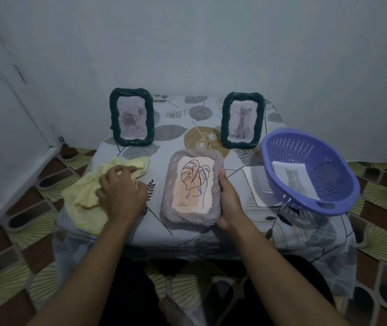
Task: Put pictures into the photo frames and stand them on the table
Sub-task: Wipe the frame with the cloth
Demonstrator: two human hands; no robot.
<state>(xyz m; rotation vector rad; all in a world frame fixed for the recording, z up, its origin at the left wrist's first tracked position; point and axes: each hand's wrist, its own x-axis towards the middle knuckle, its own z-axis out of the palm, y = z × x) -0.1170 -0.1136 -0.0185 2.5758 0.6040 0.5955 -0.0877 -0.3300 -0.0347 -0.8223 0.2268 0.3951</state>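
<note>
- The right hand (231,203) grips the right edge of the pale frame (193,187). Its thumb lies along the ribbed rim, and its fingers curl out of sight behind it.
- The pale frame is a rounded rectangle with a twisted, rope-like border of greyish lilac. It sits face up at the front middle of the tabletop (176,128); whether it lies flat or is tipped up, I cannot tell.
- Inside it is the leaf picture (193,182), a black line drawing on a peach, wood-grained ground.
- The left hand (121,194) rests on the yellow cloth (86,198), its fingers curled into the soft, crumpled fabric and bunching it.
- At the back two frames stand upright, both dark green with a braided border. The rose frame (131,117) is on the left and the cat frame (243,120) on the right, well apart.
- At the right sits a purple basket (310,170) of slotted plastic, round and tilted, with a cat print (296,182) inside it.
- A white sheet (252,182) lies partly under the basket.
- A leaf-printed fabric covers the tabletop.
</note>
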